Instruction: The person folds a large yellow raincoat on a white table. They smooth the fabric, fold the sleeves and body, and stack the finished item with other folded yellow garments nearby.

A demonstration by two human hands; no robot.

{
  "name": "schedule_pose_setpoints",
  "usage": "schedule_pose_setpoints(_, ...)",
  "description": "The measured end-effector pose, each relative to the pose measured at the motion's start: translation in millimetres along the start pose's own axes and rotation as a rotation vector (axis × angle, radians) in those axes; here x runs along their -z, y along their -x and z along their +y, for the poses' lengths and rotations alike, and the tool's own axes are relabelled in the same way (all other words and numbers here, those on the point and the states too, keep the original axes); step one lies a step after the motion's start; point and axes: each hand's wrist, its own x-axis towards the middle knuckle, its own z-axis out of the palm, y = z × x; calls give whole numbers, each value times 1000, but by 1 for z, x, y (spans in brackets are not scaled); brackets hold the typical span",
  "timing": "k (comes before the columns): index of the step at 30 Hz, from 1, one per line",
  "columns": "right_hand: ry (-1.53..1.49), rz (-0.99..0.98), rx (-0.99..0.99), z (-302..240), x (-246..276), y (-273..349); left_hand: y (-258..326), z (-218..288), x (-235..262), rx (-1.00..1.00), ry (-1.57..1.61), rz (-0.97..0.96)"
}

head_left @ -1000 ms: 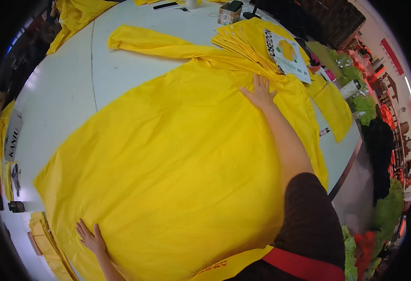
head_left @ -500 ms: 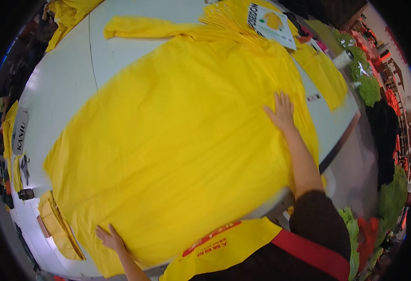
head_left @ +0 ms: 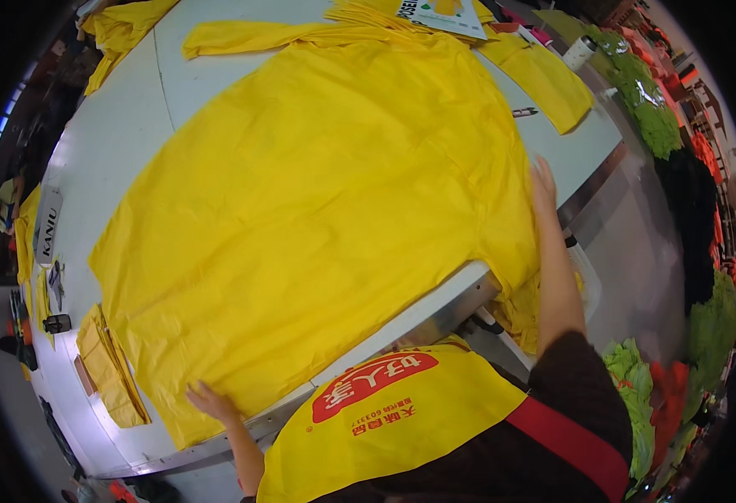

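A large yellow raincoat-like garment [head_left: 317,210] is spread over the white table [head_left: 125,126], with one sleeve [head_left: 242,38] stretched to the far left. My left hand [head_left: 213,404] rests on its near-left part, fingers spread and nothing gripped. At the garment's right edge is my right hand [head_left: 544,189], its fingers stretched out and slightly smeared; no hold on the cloth shows. Some yellow cloth [head_left: 520,314] hangs past the table's near-right corner, below my right forearm.
Folded yellow pieces [head_left: 110,369] lie at left, near scissors [head_left: 56,281] and a long grey box [head_left: 49,225]. At the far side are a printed sheet [head_left: 451,21], another yellow piece [head_left: 548,80] and a white spool [head_left: 580,52]. Green cloth [head_left: 707,335] is heaped at right.
My right hand has moved from on top of the garment to its right edge. The near-right cloth has drawn back, baring the table's corner. My left hand stays near the same spot.
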Motion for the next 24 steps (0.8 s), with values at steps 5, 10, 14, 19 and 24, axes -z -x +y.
schedule_pose_setpoints(5,-630,415,-330,68,44,169,103,150,-66,-462,272,-634)
schedule_pose_setpoints(10,-1357,209,-1007,138,10,228,170,340,-119,-1127,550,-1143)
schedule_pose_setpoints(14,-1177,532,-515,109,31,181,205,409,-168,-1539,54,-1056)
schedule_pose_setpoints(19,-608,451,367,-77,10,200,212,409,-179,-1500,-31,-1043)
schedule_pose_setpoints(24,345,-112,918,-77,-78,227,208,394,-151,-1498,60,-1128)
